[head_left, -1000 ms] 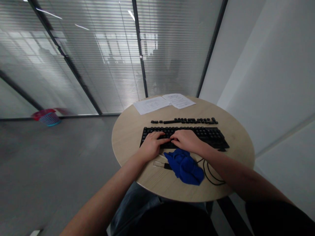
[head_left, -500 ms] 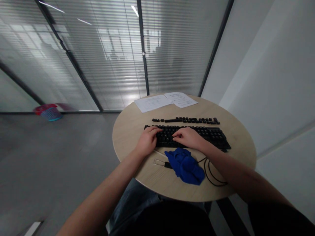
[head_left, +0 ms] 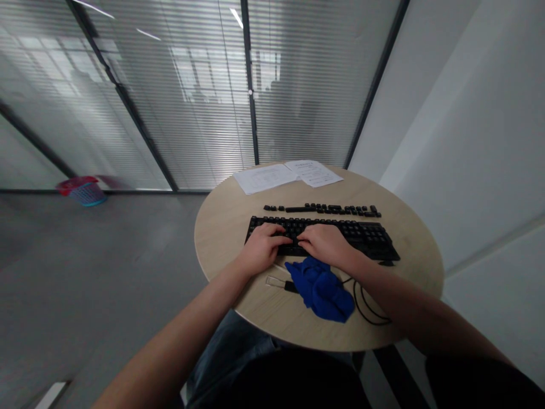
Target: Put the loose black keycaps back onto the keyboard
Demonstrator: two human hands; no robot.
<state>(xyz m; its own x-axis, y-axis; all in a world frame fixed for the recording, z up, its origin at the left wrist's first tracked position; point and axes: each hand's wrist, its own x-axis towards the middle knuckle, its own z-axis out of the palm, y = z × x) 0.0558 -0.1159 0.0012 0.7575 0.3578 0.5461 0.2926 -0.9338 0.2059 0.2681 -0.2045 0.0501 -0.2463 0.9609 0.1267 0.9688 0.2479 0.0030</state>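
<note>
A black keyboard (head_left: 361,236) lies across the round wooden table. My left hand (head_left: 263,247) rests over its left part, fingers stretched toward the keys and thumb held apart from them. Just to the right, my right hand (head_left: 326,243) is over the middle keys with thumb and fingers drawn together; anything between the fingertips is too small to make out. Beyond the keyboard runs a line of loose black keycaps (head_left: 336,209). A crumpled blue cloth (head_left: 321,289) lies on the near side, partly covering the black handle of a wire keycap puller (head_left: 276,282).
Two printed paper sheets (head_left: 266,178) lie at the far side of the table (head_left: 221,227). A black cable (head_left: 357,301) loops right of the cloth, under my right forearm. On the floor at left stands a red and blue basket (head_left: 87,193). Glass panels with blinds rise behind.
My left hand has shifted right along the keyboard, closer to my right hand, and its thumb now extends over the keys. My right hand stays nearly in place, its fingers slightly changed.
</note>
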